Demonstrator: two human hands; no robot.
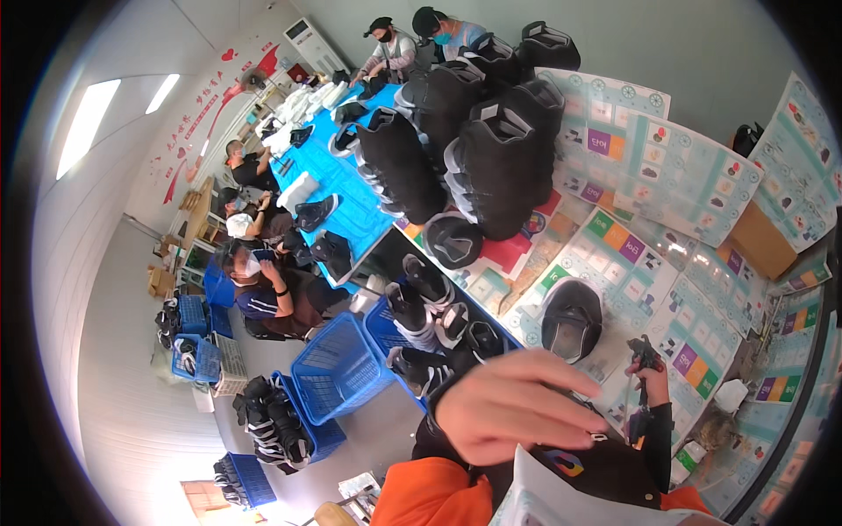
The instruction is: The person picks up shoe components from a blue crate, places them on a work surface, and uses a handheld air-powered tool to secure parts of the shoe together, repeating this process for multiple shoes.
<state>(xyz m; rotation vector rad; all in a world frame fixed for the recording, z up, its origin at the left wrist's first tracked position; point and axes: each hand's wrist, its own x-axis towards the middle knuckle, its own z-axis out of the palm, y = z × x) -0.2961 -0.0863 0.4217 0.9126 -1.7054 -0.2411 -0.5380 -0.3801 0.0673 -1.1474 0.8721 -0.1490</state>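
Closest to us is a pale, thin thing [561,491] at the bottom edge, and I can't tell what it is. Next to it is the person's left hand [522,408], with its fingers long and spread just a little, in front of a black apron [605,478]. Its palm is hidden, so I can't tell if it holds anything. The right hand [651,386] is curled tight around a small black thing [646,353] that pokes out of its top, over the table's right part. Just past the left hand, a dark shoe [572,320] with a grey inside sits on bright printed sheets [605,254], and nobody touches it. Farther off, another black shoe [452,239] sits beside tall piles of black shoes [504,167]. Left of the sheets, more shoes [425,320] with grey and white parts crowd together, near a big blue basket [340,368]. Beyond that is a long table with a bright blue cover [346,210], with shoes and white things [307,105] on it. People sit along its left side, and two more are at the far end, by a pale wall [561,35].
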